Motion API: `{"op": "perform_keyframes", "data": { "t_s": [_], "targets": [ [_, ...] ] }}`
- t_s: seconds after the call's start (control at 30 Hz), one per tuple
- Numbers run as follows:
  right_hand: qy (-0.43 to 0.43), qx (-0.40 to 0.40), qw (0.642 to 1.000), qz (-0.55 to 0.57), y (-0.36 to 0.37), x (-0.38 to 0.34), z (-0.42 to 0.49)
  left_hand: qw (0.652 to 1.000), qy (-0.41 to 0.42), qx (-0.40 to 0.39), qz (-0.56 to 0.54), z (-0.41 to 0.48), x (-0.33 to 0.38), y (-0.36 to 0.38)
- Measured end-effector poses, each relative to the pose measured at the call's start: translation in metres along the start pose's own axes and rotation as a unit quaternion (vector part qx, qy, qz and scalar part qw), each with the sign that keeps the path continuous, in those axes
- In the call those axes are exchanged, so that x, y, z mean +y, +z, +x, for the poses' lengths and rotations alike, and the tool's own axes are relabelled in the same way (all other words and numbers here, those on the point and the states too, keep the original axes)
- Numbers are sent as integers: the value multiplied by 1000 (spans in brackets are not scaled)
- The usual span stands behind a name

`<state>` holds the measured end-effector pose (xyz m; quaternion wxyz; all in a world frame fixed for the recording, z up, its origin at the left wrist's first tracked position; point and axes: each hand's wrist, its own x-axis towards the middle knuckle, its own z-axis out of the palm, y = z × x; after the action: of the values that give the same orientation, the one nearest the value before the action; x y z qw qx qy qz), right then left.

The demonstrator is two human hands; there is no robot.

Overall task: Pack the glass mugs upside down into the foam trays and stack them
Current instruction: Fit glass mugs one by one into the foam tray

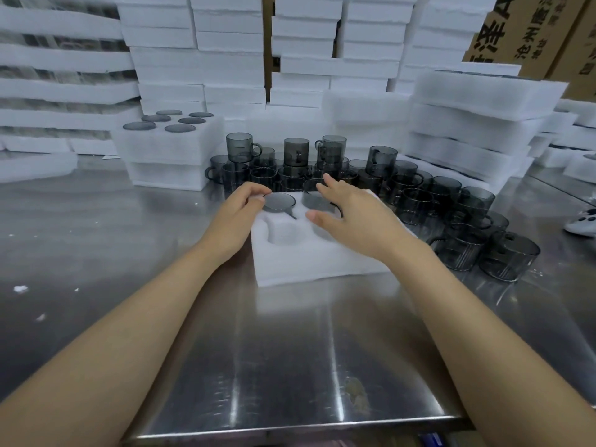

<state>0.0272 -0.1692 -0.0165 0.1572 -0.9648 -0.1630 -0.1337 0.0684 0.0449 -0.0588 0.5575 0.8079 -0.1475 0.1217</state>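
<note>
Left hand [238,208]: fingers curled, tips pinching the left edge of the seated mug's upturned base.
Right hand [351,214]: open, fingers spread and mostly straight above the second mug; contact can't be told.
Foam crumbs [21,288]: a few white bits on the far-left tabletop.
Filled tray [167,146]: back left, on top of a short foam stack; six round grey mug bases show in its top.
Seated mug [279,201]: smoky grey glass, upside down, sunk in the foam tray's far-left pocket, only the base showing.
Foam tray [322,262]: white, flat on the tabletop at centre, between the forearms; near-left pocket open, right part hidden under the right hand.
Second mug [317,196]: upside down in the next pocket to the right, standing higher than the seated mug.
Tabletop [290,350]: brushed steel, reflective.
Foam stacks [225,43]: white, piled high across the whole back.
Loose mugs [419,201]: big grey cluster just behind and right of the foam tray, some stacked two high.
Cardboard boxes [529,33]: top right, brown, tilted dark print; "泽", "A", "沧州" and "地址" legible, rest cut off.
White device [580,224]: right edge, dark buttons, partly out of view.
</note>
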Motion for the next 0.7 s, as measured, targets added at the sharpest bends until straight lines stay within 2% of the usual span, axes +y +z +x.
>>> {"op": "perform_keyframes", "data": {
  "t_s": [0.17,0.47,0.7],
  "targets": [
    [16,-102,994,-47,-7,-2,-4,1000,2,2,-11,0,0,0],
    [24,-150,985,-79,-10,0,4,1000,-14,7,-24,0,0,1],
    [35,-226,966,-121,-16,-5,15,1000,-14,13,-23,-1,2,2]
  ]
}}
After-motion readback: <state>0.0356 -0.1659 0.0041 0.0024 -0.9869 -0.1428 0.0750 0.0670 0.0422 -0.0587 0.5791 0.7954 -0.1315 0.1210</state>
